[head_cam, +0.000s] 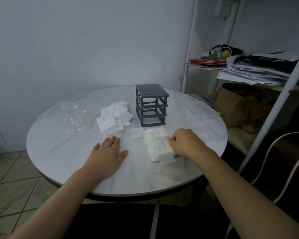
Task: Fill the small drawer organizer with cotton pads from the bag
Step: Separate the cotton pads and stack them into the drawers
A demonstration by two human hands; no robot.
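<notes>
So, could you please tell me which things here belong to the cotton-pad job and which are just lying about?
Job: frame; loose pads; clear bag; drawer of pads; left hand; right hand.
Lying about: papers; brown bag; guitar.
</notes>
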